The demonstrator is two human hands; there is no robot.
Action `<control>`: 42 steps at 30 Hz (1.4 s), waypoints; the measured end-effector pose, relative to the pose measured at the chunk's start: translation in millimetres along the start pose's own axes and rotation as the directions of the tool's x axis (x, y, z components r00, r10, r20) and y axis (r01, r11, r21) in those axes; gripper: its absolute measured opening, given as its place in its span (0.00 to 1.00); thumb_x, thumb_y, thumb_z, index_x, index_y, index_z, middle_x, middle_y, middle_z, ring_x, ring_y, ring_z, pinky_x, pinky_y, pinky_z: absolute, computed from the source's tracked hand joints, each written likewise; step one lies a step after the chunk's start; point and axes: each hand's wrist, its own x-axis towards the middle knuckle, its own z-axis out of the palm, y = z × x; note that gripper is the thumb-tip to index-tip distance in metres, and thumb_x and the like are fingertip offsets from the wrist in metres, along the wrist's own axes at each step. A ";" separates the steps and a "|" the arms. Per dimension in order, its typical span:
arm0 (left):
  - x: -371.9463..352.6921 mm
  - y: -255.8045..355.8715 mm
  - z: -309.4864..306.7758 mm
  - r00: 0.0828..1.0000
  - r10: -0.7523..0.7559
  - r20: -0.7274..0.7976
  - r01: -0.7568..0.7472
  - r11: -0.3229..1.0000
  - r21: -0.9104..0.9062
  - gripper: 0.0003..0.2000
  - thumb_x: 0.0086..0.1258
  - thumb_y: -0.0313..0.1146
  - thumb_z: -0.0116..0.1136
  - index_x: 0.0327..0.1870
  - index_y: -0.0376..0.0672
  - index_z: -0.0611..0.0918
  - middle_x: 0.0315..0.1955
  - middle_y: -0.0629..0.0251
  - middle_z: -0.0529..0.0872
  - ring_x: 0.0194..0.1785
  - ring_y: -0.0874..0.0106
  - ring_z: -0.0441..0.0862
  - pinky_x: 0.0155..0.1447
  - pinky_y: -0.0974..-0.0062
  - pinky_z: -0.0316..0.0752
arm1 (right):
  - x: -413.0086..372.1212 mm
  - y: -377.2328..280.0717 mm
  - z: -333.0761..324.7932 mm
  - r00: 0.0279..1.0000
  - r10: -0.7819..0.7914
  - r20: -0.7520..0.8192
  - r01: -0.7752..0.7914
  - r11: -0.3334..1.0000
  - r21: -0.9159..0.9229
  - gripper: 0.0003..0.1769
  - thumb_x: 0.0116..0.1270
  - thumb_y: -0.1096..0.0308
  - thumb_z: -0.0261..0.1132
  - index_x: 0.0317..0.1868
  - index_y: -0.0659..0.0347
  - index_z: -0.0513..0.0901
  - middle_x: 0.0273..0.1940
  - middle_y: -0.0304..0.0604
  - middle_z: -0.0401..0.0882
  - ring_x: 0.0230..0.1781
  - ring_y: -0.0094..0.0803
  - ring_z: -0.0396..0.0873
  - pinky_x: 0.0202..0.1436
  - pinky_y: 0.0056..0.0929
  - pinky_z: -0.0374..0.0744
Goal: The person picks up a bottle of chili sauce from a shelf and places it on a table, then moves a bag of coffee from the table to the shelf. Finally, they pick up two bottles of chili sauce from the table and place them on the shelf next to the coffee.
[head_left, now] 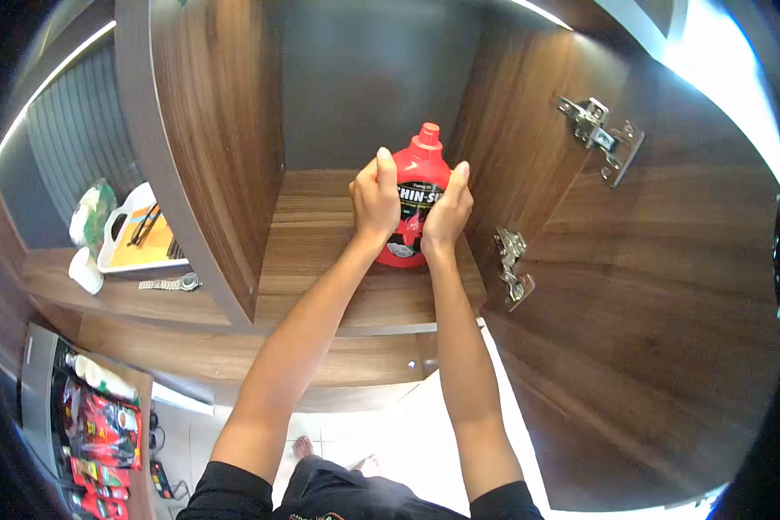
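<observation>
A large red sauce bottle with a red cap and a black label reading "CHIN-SU" stands upright inside an open wooden cabinet compartment. My left hand is wrapped round its left side, thumb pointing up. On the opposite side my right hand presses against the bottle, thumb also up. Both palms squeeze it between them, and parts of the label are covered by my fingers. The bottle's base is at the compartment's wooden floor.
The cabinet door hangs open on the right with metal hinges. On the left shelf are a white tray, a white cup, a plastic bag and a wristwatch. Below left, a drawer holds several red packages.
</observation>
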 end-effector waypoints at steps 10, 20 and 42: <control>-31.8 33.7 -23.2 0.998 0.045 -0.039 -0.044 0.999 0.009 0.23 0.78 0.44 0.39 0.23 0.34 0.68 0.15 0.62 0.68 0.25 0.76 0.65 0.30 0.68 0.65 | -30.3 -20.9 -11.6 0.992 0.005 0.129 -0.030 0.980 0.195 0.31 0.78 0.47 0.40 0.37 0.65 0.80 0.32 0.39 0.81 0.31 0.24 0.77 0.40 0.26 0.75; -78.2 81.9 -84.8 0.999 -0.004 -0.054 0.004 1.000 0.009 0.21 0.77 0.42 0.40 0.23 0.37 0.67 0.16 0.67 0.64 0.26 0.78 0.62 0.30 0.70 0.62 | -107.2 -77.7 -18.3 0.973 0.151 0.175 -0.199 0.935 0.294 0.27 0.79 0.54 0.41 0.39 0.68 0.79 0.33 0.41 0.80 0.32 0.23 0.75 0.41 0.25 0.75; -313.2 178.5 -406.1 0.795 -0.114 -0.596 0.304 0.925 0.229 0.17 0.76 0.38 0.40 0.29 0.36 0.72 0.22 0.63 0.73 0.28 0.75 0.69 0.34 0.73 0.67 | -461.2 -127.7 24.7 0.410 0.354 0.841 -0.571 0.818 -0.066 0.19 0.75 0.55 0.42 0.37 0.58 0.74 0.29 0.35 0.74 0.28 0.19 0.71 0.33 0.22 0.71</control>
